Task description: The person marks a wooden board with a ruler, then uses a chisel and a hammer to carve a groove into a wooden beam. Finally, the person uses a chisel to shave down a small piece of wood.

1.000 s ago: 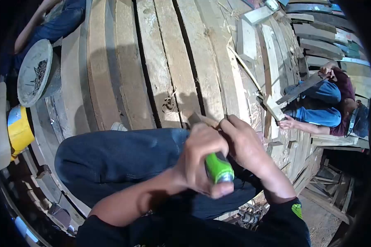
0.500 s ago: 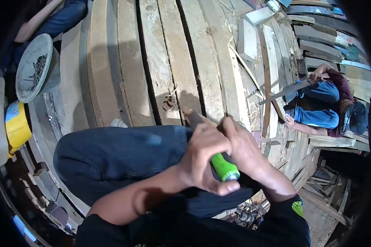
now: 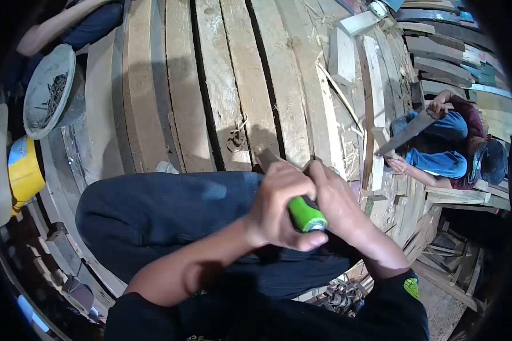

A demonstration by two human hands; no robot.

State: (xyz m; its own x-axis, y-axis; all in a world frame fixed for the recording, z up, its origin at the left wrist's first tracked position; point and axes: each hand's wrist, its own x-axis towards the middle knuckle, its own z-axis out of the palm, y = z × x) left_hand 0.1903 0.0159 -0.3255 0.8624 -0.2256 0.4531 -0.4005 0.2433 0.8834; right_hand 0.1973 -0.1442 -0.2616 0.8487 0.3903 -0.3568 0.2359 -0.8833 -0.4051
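Head view, from the left edge: a yellow tub (image 3: 24, 173) stands low beside the planks, and above it a round grey pan (image 3: 50, 91) holds a dark heap of nails. Behind the pan, another person's arm (image 3: 54, 25) shows at the top corner.

Long, rough planks (image 3: 233, 79) run away from the camera across the middle, with dark gaps between them. The person's knee in blue jeans (image 3: 153, 219) lies across their near ends.

Above the knee, the left hand (image 3: 279, 213) has its grip wrapped tight round a tool with a green handle (image 3: 306, 215). The handle's butt sticks out past the thumb, and the brown front end points up and left onto the planks.

The right hand (image 3: 338, 202) lies just beside the tool, touching the left hand. Its grip is curled in over the tool's shaft, but whether it truly clamps the shaft I cannot tell.

Further right, well apart, a co-worker (image 3: 444, 162) in blue jeans and a dark red top crouches among stacked boards. This person holds a long flat blade (image 3: 407, 132) slanted against the wood.
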